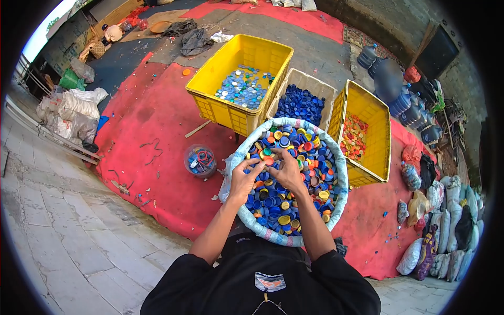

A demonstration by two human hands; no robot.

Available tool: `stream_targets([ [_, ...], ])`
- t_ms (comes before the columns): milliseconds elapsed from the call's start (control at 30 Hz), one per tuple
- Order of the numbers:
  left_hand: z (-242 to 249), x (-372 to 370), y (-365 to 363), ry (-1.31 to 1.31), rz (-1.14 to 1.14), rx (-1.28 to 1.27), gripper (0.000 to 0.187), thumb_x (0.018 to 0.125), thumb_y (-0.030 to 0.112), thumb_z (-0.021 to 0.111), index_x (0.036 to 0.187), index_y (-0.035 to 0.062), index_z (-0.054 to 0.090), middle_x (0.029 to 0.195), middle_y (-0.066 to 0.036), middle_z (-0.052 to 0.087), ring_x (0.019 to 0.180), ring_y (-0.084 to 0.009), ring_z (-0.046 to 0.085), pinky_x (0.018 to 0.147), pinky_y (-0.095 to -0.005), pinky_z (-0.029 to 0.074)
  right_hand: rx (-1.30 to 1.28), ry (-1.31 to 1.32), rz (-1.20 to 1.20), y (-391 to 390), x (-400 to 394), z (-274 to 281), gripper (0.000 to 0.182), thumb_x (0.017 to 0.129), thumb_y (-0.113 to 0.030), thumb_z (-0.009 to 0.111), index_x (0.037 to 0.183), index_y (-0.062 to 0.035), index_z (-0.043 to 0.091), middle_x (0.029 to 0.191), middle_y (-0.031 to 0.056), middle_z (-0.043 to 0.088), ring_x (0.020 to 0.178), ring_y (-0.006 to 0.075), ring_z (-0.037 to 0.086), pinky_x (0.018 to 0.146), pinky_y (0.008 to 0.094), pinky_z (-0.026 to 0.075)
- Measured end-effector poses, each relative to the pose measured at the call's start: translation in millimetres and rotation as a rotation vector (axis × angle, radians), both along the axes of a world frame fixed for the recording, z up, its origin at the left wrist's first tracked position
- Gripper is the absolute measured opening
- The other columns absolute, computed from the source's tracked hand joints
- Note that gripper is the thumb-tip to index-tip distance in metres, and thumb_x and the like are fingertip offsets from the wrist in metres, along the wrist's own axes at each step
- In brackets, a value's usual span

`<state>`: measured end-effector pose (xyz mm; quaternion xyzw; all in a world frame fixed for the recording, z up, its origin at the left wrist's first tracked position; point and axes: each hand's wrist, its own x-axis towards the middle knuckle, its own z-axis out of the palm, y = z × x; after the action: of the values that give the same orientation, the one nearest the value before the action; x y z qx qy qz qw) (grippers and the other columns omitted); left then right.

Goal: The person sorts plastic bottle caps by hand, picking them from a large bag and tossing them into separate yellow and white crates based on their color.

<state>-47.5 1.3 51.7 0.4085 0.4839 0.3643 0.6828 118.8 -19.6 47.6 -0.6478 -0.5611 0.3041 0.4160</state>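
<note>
A round basin with a pale padded rim (342, 191) is heaped with bottle caps (270, 202) in blue, yellow, orange, green and white. Over the heap, my left hand (244, 180) and my right hand (286, 171) come close together with bent fingers. An orange-red bottle cap (269, 161) is between the fingertips of both hands. Just beyond it a green cap (267, 151) shows near the right fingertips. The caps under my palms are hidden.
Beyond the basin stand a yellow crate (210, 105) with light-blue caps, a whitish crate (315, 80) with dark-blue caps and a yellow crate (379, 136) with orange caps. A clear tub (200, 161) stands left. Sacks (451, 220) and water jugs (400, 102) line the right. A person (112, 33) sits far back.
</note>
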Motion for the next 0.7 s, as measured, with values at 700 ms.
stream_targets([
  [700,2,80,-61,-0.089,-0.542,-0.21,0.048,0.092,0.052,0.059,0.079,0.006,0.063,0.065,0.002,0.052,0.05,-0.003,0.039,0.043,-0.0198,0.026,0.089,0.288,-0.341,-134,35,9,0.054,0.075,-0.012,0.077,0.122,0.0025,0.055,0.098,0.0096,0.068,0.056,0.0052,0.051,0.051,0.023,0.043],
])
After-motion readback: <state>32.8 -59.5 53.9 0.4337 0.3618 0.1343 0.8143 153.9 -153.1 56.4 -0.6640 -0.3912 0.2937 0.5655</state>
